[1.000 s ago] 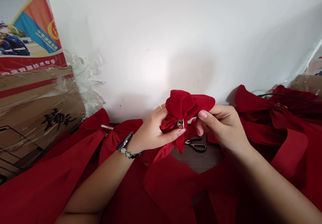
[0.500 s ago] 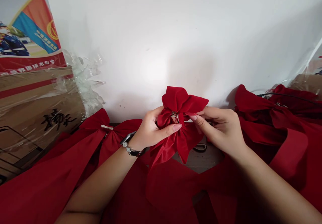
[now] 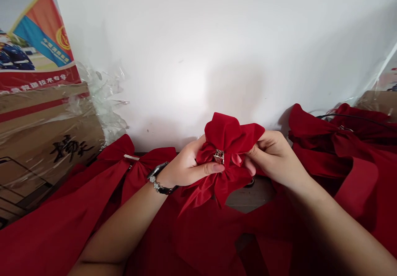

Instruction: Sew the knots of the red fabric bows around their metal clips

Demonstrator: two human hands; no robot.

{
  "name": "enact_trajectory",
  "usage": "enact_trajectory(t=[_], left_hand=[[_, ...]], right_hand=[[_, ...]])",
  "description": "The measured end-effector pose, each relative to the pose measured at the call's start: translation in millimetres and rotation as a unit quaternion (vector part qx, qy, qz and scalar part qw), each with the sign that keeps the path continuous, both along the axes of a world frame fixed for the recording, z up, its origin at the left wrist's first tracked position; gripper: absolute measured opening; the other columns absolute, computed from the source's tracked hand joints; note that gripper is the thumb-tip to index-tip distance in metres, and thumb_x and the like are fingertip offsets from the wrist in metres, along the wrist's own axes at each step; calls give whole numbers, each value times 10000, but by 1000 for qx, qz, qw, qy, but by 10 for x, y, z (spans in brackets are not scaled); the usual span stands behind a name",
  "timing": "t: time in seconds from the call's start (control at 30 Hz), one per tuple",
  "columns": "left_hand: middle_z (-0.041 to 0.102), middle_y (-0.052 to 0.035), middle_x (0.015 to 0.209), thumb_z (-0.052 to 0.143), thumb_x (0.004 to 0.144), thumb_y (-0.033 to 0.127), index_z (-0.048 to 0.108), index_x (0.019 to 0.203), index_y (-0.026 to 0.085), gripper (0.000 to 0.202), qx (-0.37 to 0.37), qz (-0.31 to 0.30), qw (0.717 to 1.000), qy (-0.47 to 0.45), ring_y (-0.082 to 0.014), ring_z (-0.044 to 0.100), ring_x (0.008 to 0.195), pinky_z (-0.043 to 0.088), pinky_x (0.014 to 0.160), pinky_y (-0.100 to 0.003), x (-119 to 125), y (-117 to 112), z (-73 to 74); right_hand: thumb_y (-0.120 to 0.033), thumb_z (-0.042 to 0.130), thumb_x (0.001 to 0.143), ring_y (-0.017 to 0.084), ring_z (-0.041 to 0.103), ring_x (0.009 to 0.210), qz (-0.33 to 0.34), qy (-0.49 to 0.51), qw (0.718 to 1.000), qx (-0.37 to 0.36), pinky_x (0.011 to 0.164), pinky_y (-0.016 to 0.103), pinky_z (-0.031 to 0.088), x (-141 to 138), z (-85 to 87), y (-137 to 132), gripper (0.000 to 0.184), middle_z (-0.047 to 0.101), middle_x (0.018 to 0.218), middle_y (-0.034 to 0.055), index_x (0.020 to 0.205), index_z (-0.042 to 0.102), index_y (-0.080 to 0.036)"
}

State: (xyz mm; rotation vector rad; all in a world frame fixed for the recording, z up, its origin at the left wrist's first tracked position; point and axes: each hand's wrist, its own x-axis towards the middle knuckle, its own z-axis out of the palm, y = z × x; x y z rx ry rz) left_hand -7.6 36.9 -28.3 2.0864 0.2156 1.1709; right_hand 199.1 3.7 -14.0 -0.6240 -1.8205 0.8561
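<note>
1. The left hand [image 3: 189,162] is closed around the lower left of the red cloth bow [image 3: 228,140], with its thumb lying across the front and its fingers hidden behind the folds

2. The right hand [image 3: 274,158] is curled and pinches the bow's right side between thumb and forefinger, just beside the centre; its other fingers fold in toward the palm

3. The bow is held between both hands, low in the middle of the frame, above a bare patch of wooden tabletop [image 3: 251,197], with its tails hanging down among the red fabric below

4. A small square metal buckle [image 3: 218,156] sits at the bow's centre, facing up toward the camera, just beyond the left thumb

5. Good work here seems to depend on pinching close to the buckle, so the folds stay gathered, and on easing each loop with the fingertips rather than pulling the cloth, which would leave it creased and lopsided

6. More red bows [image 3: 324,133] lie at the right of the frame, a cardboard box [image 3: 46,119] in clear plastic wrap [image 3: 105,102] stands at the left, and a printed poster [image 3: 39,32] leans at the upper left against the white wall [image 3: 198,48]
</note>
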Motion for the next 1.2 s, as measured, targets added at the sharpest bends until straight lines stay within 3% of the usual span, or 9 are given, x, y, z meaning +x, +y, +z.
enact_trajectory(t=[0.2, 0.37, 0.67, 0.87, 1.0, 1.07, 1.13, 1.2], left_hand=[[618, -82, 1028, 666, 825, 398, 619, 1031, 189, 297, 45, 15, 998, 43, -213, 566, 999, 443, 972, -362, 22, -31, 47], [599, -83, 1032, 673, 822, 387, 640, 969, 191, 247, 60, -1, 997, 48, -229, 541, 1085, 433, 994, -356, 44, -30, 52], [598, -126, 1171, 629, 836, 475, 651, 1079, 174, 388, 5, -18, 997, 72, -272, 543, 1146, 388, 1051, -412, 43, 6, 22], [584, -122, 1214, 622, 845, 465, 645, 1076, 172, 374, -19, -31, 995, 97, -266, 521, 1182, 406, 1027, -371, 64, 5, -1], [607, -110, 1182, 622, 850, 455, 654, 1007, 167, 330, -31, -23, 997, 61, -255, 535, 1159, 424, 1001, -353, 71, 10, -1], [623, -100, 1150, 615, 859, 447, 643, 1027, 171, 325, -48, -8, 998, 31, -243, 559, 1117, 438, 976, -346, 62, 14, 5], [643, -92, 1105, 601, 871, 444, 619, 1085, 172, 346, -70, 6, 998, 6, -230, 589, 1053, 460, 929, -337, 44, 7, 18], [661, -81, 1041, 594, 878, 437, 605, 1099, 168, 349, -86, 14, 996, -17, -219, 610, 987, 474, 887, -329, 22, -21, 39]], right_hand=[[-259, 434, 942, 62, 366, 352, 30, 35, 997, -68, 423, 207, 296, -23, -58, 14, 384, 483, 368, -42, 603, 589, -165], [-213, 426, 895, 55, 305, 348, 72, 76, 990, -95, 415, 211, 261, 2, -105, 23, 428, 433, 344, -49, 470, 458, -182], [-101, 496, 810, 31, 356, 356, 101, 83, 986, -107, 439, 184, 310, 30, -88, 45, 355, 433, 343, -66, 463, 466, -167], [-38, 495, 687, 17, 327, 346, 104, 105, 977, -152, 409, 168, 265, 1, -107, 77, 335, 371, 312, -68, 385, 413, -155], [-129, 578, 768, 24, 317, 364, 91, 149, 974, -147, 415, 179, 263, -36, -77, 88, 383, 360, 342, -63, 430, 402, -158], [-230, 609, 832, 28, 280, 357, 65, 174, 973, -136, 405, 185, 238, -50, -57, 97, 324, 363, 357, -73, 541, 487, -162], [-303, 629, 864, 32, 245, 349, 8, 181, 977, -109, 397, 188, 200, -50, -31, 100, 178, 376, 371, -92, 751, 570, -179], [-333, 634, 879, 41, 258, 353, -74, 179, 979, -65, 397, 195, 187, -28, 6, 83, 150, 389, 390, -100, 894, 571, -197]])
